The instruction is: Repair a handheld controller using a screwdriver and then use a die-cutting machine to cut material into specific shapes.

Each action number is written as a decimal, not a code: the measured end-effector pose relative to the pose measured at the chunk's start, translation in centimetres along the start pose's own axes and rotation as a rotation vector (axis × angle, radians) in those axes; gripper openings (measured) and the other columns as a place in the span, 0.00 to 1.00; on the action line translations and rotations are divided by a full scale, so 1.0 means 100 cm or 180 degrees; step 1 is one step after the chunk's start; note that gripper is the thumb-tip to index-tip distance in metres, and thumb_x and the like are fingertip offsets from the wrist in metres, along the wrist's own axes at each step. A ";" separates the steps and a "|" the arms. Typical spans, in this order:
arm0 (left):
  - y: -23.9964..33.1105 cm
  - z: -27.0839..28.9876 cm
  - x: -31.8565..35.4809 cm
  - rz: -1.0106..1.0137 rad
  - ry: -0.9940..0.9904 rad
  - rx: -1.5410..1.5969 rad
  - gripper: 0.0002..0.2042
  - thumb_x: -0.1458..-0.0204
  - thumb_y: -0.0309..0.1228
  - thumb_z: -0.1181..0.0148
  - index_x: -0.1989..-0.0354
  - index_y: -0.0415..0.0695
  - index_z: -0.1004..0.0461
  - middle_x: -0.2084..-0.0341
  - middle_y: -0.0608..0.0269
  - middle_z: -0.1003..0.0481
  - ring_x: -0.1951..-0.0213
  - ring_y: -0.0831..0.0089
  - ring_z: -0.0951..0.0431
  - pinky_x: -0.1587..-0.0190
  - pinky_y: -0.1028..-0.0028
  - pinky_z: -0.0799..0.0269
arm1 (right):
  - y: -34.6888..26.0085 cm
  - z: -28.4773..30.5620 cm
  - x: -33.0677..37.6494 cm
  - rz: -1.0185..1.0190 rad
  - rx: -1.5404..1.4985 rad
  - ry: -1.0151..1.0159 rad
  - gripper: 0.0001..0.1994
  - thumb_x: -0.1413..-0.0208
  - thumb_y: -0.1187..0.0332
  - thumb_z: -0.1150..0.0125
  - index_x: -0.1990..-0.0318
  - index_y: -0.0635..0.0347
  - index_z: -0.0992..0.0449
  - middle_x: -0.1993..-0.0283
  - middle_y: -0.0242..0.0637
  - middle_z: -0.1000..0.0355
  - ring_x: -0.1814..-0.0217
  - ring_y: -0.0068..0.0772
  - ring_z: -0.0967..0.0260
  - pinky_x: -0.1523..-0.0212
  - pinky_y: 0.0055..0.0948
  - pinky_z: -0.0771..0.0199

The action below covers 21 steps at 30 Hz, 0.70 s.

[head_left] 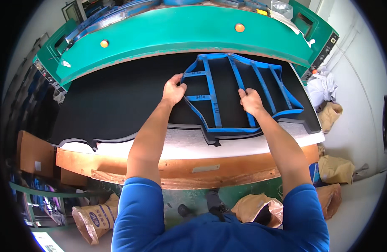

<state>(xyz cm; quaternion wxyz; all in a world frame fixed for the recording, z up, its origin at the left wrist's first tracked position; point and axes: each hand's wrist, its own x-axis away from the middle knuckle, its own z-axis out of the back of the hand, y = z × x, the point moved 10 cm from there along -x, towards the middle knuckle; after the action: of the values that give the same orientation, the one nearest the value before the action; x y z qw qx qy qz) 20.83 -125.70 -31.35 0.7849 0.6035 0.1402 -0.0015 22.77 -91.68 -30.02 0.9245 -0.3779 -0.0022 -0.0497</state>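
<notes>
A blue frame-like cutting die (213, 94) with several crossbars lies over the right part of a black sheet (118, 101). My left hand (174, 90) is closed on the die's left edge, thumb and fingers around the rim. Farther right, my right hand (251, 101) grips one of the inner crossbars. Whether the die rests fully on the sheet or is slightly raised, I cannot tell. The black sheet has a notched, curved front edge with several layers showing. Under it is a white surface (181, 145).
A green press beam (172, 31) with orange buttons (239, 27) spans the back, with more blue dies (118, 14) on top. A wooden table edge (105, 164) runs along the front. Paper sacks (95, 220) stand on the floor. At left is a cardboard box (34, 151).
</notes>
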 end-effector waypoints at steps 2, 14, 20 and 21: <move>0.005 -0.009 0.003 -0.0080 -0.0192 -0.0069 0.24 0.52 0.26 0.46 0.43 0.38 0.29 0.50 0.48 0.23 0.46 0.63 0.24 0.41 0.71 0.33 | 0.001 0.009 0.002 -0.0006 -0.0078 0.0014 0.22 0.38 0.51 0.50 0.71 0.64 0.26 0.74 0.48 0.24 0.65 0.47 0.23 0.57 0.40 0.26; 0.122 0.099 0.239 -0.1781 0.0150 -0.1805 0.09 0.44 0.28 0.42 0.68 0.33 0.22 0.64 0.45 0.21 0.53 0.45 0.23 0.48 0.53 0.31 | -0.026 0.084 0.086 0.1254 0.0296 0.1051 0.15 0.41 0.62 0.41 0.57 0.68 0.26 0.68 0.44 0.24 0.67 0.39 0.23 0.65 0.33 0.22; 0.058 0.197 0.360 -0.1374 0.0787 -0.2592 0.08 0.48 0.31 0.42 0.73 0.39 0.23 0.69 0.55 0.22 0.59 0.53 0.24 0.50 0.56 0.32 | -0.004 0.034 0.264 0.1626 -0.0743 0.1074 0.06 0.45 0.73 0.37 0.62 0.65 0.23 0.69 0.44 0.24 0.69 0.39 0.24 0.65 0.31 0.25; 0.057 0.197 0.355 -0.1363 0.0748 -0.2593 0.08 0.48 0.31 0.42 0.73 0.39 0.23 0.69 0.55 0.22 0.59 0.53 0.24 0.50 0.56 0.32 | -0.004 0.016 0.282 0.1657 -0.0725 0.1072 0.04 0.46 0.73 0.37 0.64 0.64 0.23 0.71 0.44 0.25 0.70 0.39 0.25 0.66 0.31 0.25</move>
<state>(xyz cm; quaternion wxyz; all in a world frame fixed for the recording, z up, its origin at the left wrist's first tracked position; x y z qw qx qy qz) 60.21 -136.92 -29.29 0.9186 0.2002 0.3385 -0.0398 50.86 -93.35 -27.40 0.8454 -0.4532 0.2530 0.1266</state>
